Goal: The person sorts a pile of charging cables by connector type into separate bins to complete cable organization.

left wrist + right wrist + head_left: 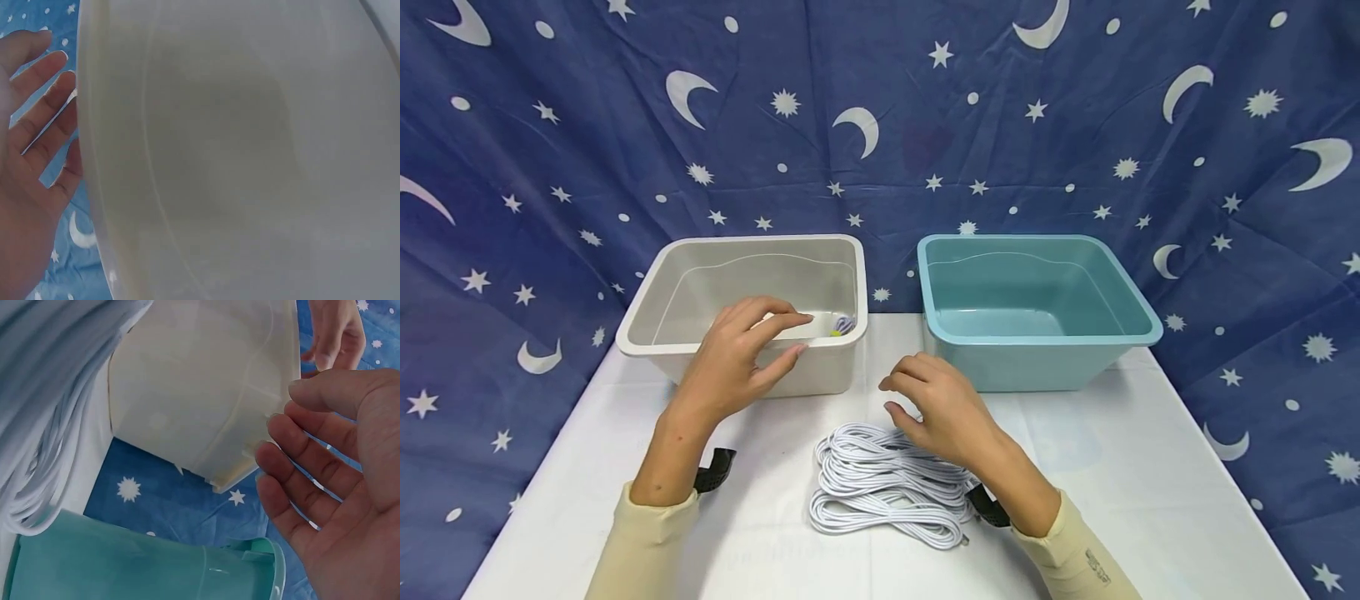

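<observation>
Your left hand (730,358) hovers at the front edge of the beige bin (808,375), your right hand (943,408) near white cables (880,473), both released.

A dark blue cloth (910,117) hangs in loose folds behind the table (1150,500) and along both its sides, printed with white crescent moons (868,132), stars (940,55), starbursts (786,103) and dots (973,98). The table's white surface shows faint creases, perhaps from a cover, though that is hard to tell. Soft shadows lie across it.
</observation>
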Tool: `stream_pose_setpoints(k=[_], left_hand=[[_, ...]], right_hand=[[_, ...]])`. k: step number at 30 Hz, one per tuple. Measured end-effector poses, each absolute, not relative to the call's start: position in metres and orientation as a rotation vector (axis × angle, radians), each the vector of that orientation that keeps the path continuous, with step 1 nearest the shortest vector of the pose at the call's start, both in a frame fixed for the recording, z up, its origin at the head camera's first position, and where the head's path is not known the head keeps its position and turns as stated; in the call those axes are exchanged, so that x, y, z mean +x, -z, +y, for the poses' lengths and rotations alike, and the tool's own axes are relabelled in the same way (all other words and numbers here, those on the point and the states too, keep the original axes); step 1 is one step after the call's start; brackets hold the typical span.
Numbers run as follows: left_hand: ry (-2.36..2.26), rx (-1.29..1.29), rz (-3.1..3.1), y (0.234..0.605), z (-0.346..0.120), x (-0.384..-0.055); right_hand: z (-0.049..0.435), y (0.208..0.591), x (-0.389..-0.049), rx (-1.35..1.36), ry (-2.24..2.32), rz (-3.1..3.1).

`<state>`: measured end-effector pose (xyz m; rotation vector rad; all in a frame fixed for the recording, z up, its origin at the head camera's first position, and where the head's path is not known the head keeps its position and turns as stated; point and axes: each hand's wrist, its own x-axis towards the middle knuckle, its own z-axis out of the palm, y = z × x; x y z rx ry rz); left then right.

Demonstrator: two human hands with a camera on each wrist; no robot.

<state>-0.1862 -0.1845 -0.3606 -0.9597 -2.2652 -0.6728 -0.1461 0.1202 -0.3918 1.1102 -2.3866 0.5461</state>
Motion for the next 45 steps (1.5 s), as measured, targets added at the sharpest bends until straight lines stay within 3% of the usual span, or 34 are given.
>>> stream_pose_setpoints(k=[20, 45], left_hand=[[0.781, -1.170, -2.154, 0.355, -0.095, -0.190], [0.756, -1.199, -2.213, 0.358, -0.033, -0.201]], right_hand=[[0.130, 0.402, -0.129, 1.221, -0.475, -2.573], [0.121, 0.416, -0.125, 1.338, -0.231, -2.775]])
